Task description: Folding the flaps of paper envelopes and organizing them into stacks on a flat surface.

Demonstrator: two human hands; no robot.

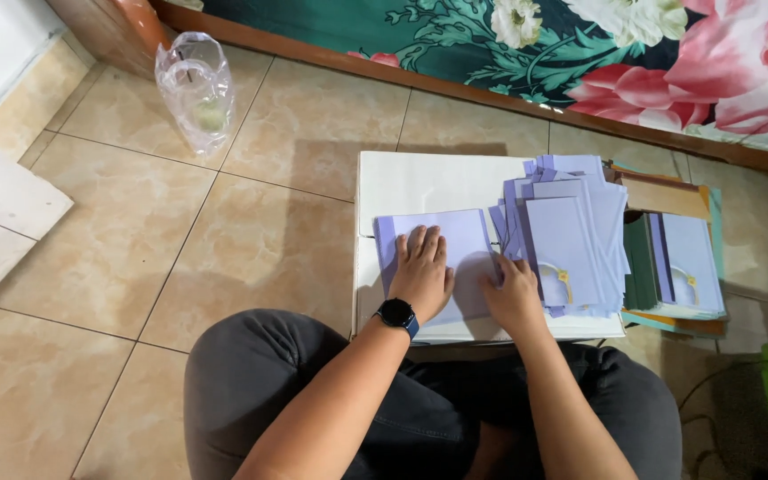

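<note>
The left hand (421, 271), a black watch (397, 314) on its wrist, lies flat with fingers spread on a lavender card (455, 244), its grip holding nothing. The right hand (513, 293) presses the card's right edge, fingers curled, just beside a messy stack of lavender cards (571, 231). All rest on a white box (420, 182) on the tiled floor (251, 240).

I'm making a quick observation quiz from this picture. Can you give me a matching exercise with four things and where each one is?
Things:
1. lavender card
2. plastic bag
3. black watch
4. card pile

Places:
A. on the left wrist
B. on the tiles, far left
C. flat under the left hand
D. right part of the white board, by the right hand

Pairs: 1-C, 2-B, 3-A, 4-D
</note>
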